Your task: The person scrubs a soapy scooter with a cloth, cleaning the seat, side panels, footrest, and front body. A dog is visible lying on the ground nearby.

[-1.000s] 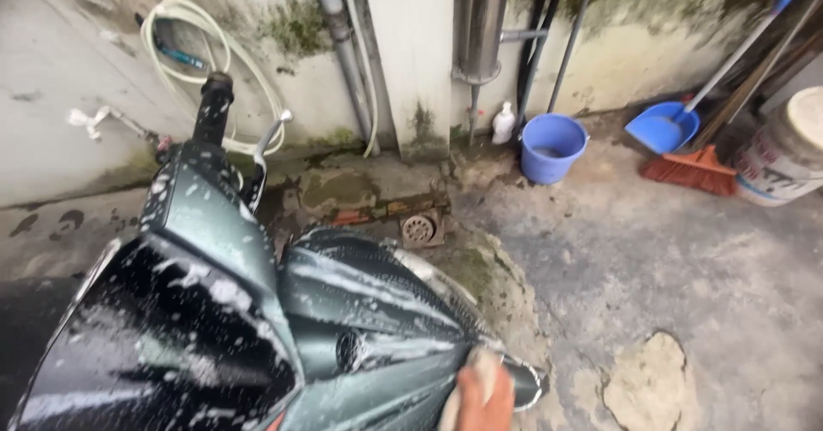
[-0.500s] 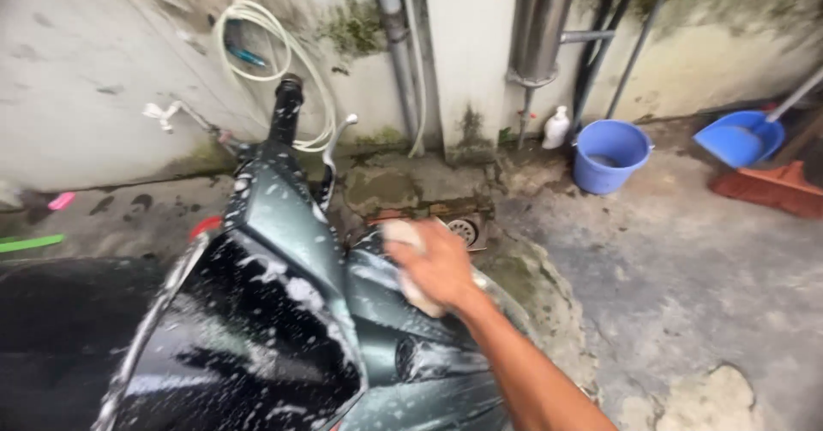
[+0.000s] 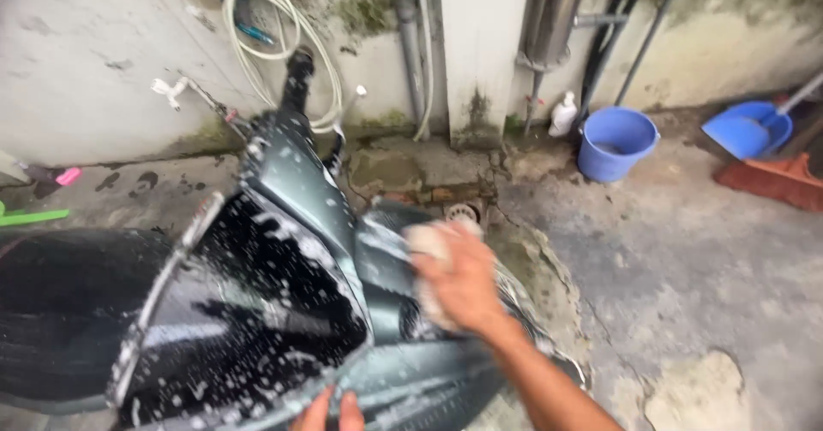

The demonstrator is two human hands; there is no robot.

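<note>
A dark green scooter (image 3: 296, 182) streaked with soap foam fills the lower left, its black inner panel (image 3: 249, 311) speckled with suds. My right hand (image 3: 459, 281) presses a pale soapy sponge (image 3: 426, 244) onto the scooter's front body. My left hand (image 3: 330, 412) shows only its fingertips at the bottom edge, resting on the scooter's lower rim.
A coiled white hose (image 3: 279, 45) and a tap (image 3: 171, 88) hang on the stained wall behind. A blue bucket (image 3: 615, 142), a white bottle (image 3: 562, 114), a blue dustpan (image 3: 746, 129) and a red broom (image 3: 771, 181) stand at right on cracked concrete. A floor drain (image 3: 463, 212) lies beyond the scooter.
My right hand with the sponge has moved from the lower edge up onto the scooter's front body, then slightly down and right. My left fingertips have come into view at the bottom.
</note>
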